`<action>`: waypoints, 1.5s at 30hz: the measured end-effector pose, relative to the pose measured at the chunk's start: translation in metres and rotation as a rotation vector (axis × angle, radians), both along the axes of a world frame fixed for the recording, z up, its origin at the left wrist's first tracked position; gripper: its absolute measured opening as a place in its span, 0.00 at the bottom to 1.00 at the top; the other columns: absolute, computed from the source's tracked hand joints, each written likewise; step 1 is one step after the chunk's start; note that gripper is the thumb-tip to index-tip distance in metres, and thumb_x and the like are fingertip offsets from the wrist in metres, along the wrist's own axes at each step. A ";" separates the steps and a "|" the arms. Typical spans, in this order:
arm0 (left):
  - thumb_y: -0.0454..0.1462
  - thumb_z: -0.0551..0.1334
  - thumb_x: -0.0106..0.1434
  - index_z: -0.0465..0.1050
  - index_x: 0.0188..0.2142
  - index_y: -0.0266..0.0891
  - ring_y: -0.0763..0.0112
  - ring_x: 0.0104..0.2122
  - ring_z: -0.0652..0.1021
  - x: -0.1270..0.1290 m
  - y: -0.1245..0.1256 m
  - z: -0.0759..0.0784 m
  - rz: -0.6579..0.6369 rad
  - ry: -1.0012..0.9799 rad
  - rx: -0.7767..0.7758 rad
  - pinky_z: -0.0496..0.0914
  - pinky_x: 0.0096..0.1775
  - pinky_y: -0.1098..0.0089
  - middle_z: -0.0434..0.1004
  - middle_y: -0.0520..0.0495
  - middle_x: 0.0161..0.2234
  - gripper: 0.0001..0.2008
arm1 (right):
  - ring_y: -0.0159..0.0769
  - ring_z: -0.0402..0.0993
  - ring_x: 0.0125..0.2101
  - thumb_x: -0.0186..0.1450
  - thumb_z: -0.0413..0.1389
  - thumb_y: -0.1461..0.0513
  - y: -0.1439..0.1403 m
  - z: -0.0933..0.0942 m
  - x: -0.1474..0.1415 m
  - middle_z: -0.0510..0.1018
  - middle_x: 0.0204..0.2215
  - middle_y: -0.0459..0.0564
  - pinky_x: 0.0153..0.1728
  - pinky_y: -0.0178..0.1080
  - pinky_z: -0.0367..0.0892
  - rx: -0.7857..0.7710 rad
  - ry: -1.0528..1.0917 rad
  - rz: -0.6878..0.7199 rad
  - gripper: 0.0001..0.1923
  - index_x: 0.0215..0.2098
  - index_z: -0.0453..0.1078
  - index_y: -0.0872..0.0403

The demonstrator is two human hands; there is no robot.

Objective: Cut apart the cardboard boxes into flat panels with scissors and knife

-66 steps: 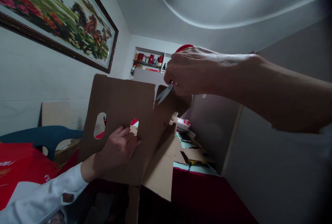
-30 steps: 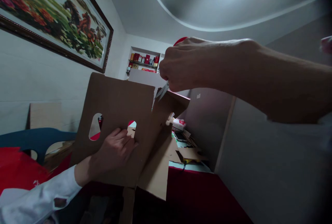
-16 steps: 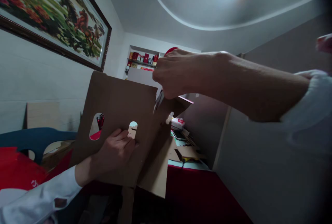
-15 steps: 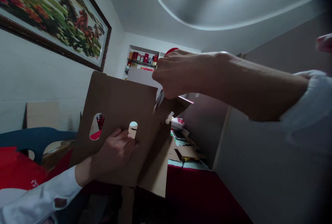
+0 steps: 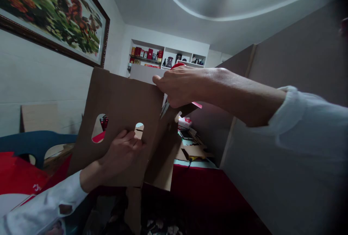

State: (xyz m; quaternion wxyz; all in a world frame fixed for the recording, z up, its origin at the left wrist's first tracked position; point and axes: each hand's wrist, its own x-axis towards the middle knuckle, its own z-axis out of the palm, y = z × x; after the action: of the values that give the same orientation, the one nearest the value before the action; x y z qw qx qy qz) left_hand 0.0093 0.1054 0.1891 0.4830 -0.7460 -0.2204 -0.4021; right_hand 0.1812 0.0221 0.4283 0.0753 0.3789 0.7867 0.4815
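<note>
1. My left hand [image 5: 122,151] lies at about 7 o'clock, fingers spread flat against the near face of the cardboard box [image 5: 122,100], pressing it upright.
2. My right hand [image 5: 179,86] reaches in from 3 o'clock, closed around scissors [image 5: 164,107] with red handles; only the blade tips show below my fingers.
3. The blades sit in a slit at the box's top edge, just right of centre.
4. Two oval holes pierce the panel; my left fingertips rest beside the right-hand one.
5. A loose flap hangs at 6 o'clock.
6. Behind, cardboard scraps [image 5: 194,151] lie on the table [image 5: 201,182] with its red cloth.
7. A framed painting [image 5: 54,13] hangs at 10 o'clock.
</note>
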 end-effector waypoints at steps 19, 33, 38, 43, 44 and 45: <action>0.31 0.60 0.70 0.68 0.23 0.37 0.64 0.28 0.70 0.000 0.012 -0.001 0.017 0.044 0.051 0.62 0.35 0.61 0.69 0.48 0.22 0.16 | 0.37 0.72 0.28 0.65 0.51 0.65 0.012 0.001 -0.005 0.79 0.27 0.53 0.29 0.41 0.55 0.040 -0.358 0.080 0.10 0.34 0.75 0.59; 0.31 0.59 0.70 0.70 0.26 0.39 0.61 0.31 0.73 0.008 0.006 0.005 0.059 0.052 0.019 0.61 0.34 0.60 0.72 0.49 0.22 0.14 | 0.42 0.72 0.24 0.59 0.58 0.64 0.017 -0.047 0.005 0.79 0.25 0.54 0.24 0.41 0.53 -0.114 -0.120 0.094 0.11 0.40 0.72 0.58; 0.31 0.60 0.68 0.69 0.23 0.37 0.62 0.28 0.72 0.012 0.004 0.004 0.083 -0.044 -0.012 0.61 0.33 0.60 0.70 0.47 0.21 0.15 | 0.41 0.70 0.25 0.58 0.56 0.69 0.003 -0.061 0.003 0.75 0.24 0.52 0.24 0.41 0.48 -0.046 -0.121 0.095 0.12 0.41 0.70 0.59; 0.31 0.58 0.69 0.70 0.23 0.37 0.60 0.28 0.71 0.010 0.007 0.001 0.079 -0.075 -0.015 0.62 0.33 0.61 0.70 0.45 0.21 0.16 | 0.40 0.71 0.27 0.65 0.49 0.75 -0.001 -0.086 0.006 0.72 0.23 0.49 0.25 0.41 0.45 0.016 -0.134 0.162 0.11 0.41 0.69 0.59; 0.31 0.58 0.69 0.70 0.23 0.37 0.60 0.28 0.71 0.010 0.007 0.000 0.079 -0.073 -0.016 0.62 0.33 0.61 0.70 0.45 0.21 0.16 | 0.40 0.71 0.27 0.65 0.48 0.75 -0.001 -0.089 0.008 0.72 0.23 0.49 0.25 0.42 0.45 0.020 -0.133 0.178 0.12 0.41 0.69 0.59; 0.31 0.59 0.68 0.70 0.23 0.37 0.60 0.28 0.71 0.009 0.007 0.000 0.081 -0.069 -0.018 0.62 0.33 0.61 0.70 0.45 0.21 0.15 | 0.40 0.71 0.27 0.66 0.47 0.75 0.000 -0.091 0.009 0.71 0.23 0.49 0.25 0.42 0.45 0.028 -0.133 0.192 0.12 0.41 0.69 0.60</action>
State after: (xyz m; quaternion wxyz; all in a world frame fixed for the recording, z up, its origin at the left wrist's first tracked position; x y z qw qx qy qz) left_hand 0.0183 0.1125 0.1893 0.4841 -0.7264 -0.2707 -0.4059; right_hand 0.1906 0.0223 0.3376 0.0755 0.2702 0.8059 0.5214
